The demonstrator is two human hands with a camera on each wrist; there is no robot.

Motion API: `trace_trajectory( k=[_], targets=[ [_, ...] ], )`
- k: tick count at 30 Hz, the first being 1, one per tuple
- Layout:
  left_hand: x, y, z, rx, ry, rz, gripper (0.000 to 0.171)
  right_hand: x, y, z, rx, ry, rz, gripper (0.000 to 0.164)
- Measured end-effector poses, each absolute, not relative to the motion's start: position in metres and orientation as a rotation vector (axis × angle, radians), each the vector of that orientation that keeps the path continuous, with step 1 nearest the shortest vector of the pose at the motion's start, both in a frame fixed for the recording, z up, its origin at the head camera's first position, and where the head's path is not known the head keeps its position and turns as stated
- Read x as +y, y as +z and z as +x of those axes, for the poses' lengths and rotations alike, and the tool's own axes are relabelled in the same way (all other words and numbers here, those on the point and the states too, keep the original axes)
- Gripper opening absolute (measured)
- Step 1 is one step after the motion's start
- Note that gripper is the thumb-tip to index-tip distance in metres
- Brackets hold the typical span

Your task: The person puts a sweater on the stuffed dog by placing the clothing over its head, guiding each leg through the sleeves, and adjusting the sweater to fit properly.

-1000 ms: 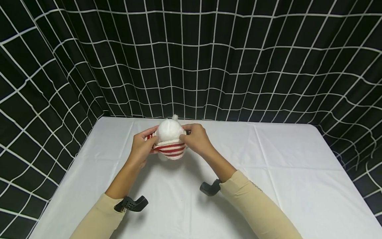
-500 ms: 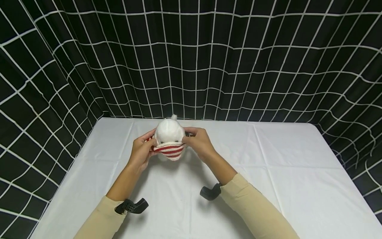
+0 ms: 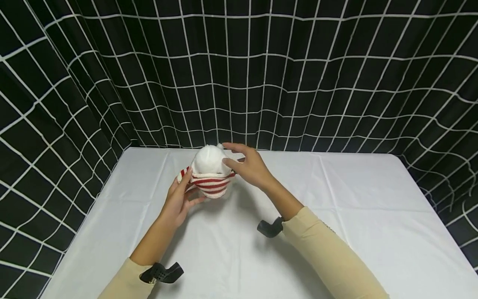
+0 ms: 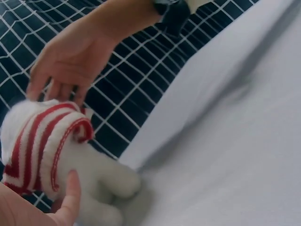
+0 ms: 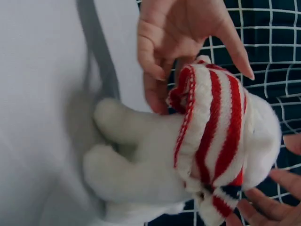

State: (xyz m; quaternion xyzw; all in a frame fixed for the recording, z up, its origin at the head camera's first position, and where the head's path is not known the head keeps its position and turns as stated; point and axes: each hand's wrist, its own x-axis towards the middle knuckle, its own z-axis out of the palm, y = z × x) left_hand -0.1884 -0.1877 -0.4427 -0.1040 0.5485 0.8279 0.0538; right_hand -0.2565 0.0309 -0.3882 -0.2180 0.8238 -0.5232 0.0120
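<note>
We find the plush toy [image 3: 210, 160] at the desk's [image 3: 392, 228] far side, wrapped in striped cloth [image 3: 210, 185]. Left hand [image 3: 178, 201], spread, flanks it; right hand [image 3: 254, 167], spread, nears its head. We advise bracing the body and levelling the cloth gently.

Black backdrop [image 3: 257, 36] filled the upper half of the head frame, running down both its left and right margins; white grid lines [image 3: 239, 17] crossed it, coarse at the far left, finer near the middle, wavy toward the right edge; white cloth [image 3: 388, 245] spread over the lower half, far edge nearly level across mid-frame, corners rounded at either end; long crease [image 3: 330, 187] slanted down right of centre, fainter ones at left; in the left wrist view, cloth lay right, backdrop upper left; right wrist view, cloth left, backdrop upper right.
</note>
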Motion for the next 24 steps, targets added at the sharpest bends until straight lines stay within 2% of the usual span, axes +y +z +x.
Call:
trace_trajectory(
  k=[3, 7, 15, 19, 24],
  targets=[
    [-0.187, -0.447, -0.185, 1.65, 2.476, -0.273, 0.049, 0.027, -0.385, -0.259, 2.592, -1.572, -0.846, 0.051],
    [-0.185, -0.45, -0.181, 1.643, 2.383, -0.222, 0.054, 0.018, -0.388, -0.262, 2.575, -1.539, -0.986, 0.056],
    [-0.183, -0.46, -0.184, 1.762, 2.25, -0.146, 0.053, 0.012, -0.394, -0.259, 2.676, -1.45, -1.057, 0.069],
    [-0.187, -0.464, -0.185, 1.814, 2.214, -0.115, 0.047, 0.011, -0.395, -0.256, 2.721, -1.438, -1.079, 0.066],
    [-0.186, -0.463, -0.184, 1.787, 2.236, -0.079, 0.032, 0.011, -0.397, -0.257, 2.739, -1.511, -1.082, 0.06]
  ],
)
